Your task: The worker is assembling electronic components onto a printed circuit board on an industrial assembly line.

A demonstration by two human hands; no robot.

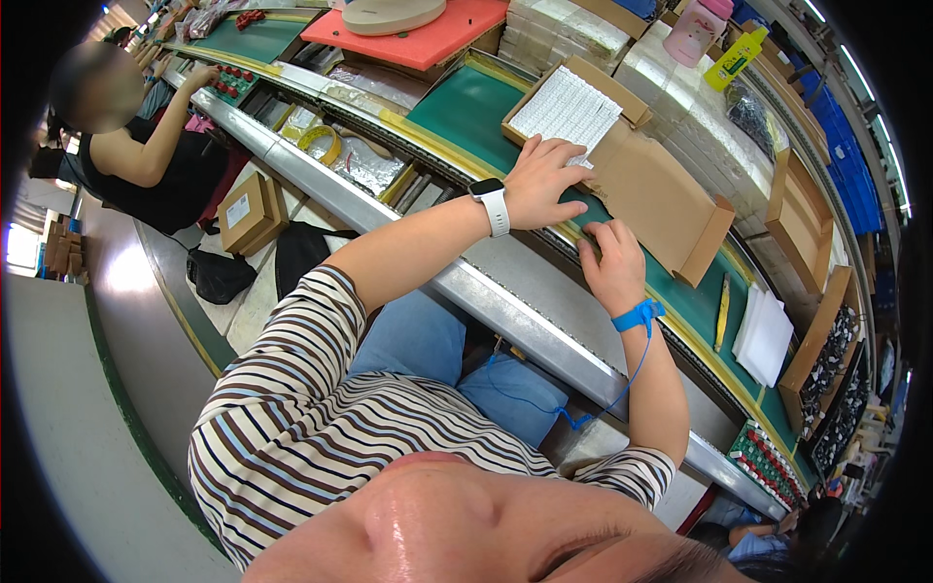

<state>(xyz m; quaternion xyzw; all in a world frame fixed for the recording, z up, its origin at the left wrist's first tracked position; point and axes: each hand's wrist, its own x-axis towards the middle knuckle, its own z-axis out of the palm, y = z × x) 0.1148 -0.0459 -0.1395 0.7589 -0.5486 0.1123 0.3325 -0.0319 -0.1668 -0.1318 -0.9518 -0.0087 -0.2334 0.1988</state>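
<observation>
An open cardboard box [632,117] lies on the green work surface, filled with rows of small white pieces [566,109]. Its wide lid flap [666,199] is folded out to the right. My left hand [542,185], with a white-banded watch at the wrist, reaches to the near corner of the box; its fingers are spread and the thumb stands apart. Close by, my right hand [616,267] rests at the near side of the flap, fingers bent but apart, with nothing visible in them. A blue wrist strap [638,316] with a coiled cord circles that wrist.
A yellow cutter [722,313] and a white stack of sheets [764,335] lie to the right. Beyond stand wrapped white blocks [671,102], a yellow bottle [736,58] and a pink-lidded jug [698,31]. A metal rail [525,321] runs in front. Another person works at far left.
</observation>
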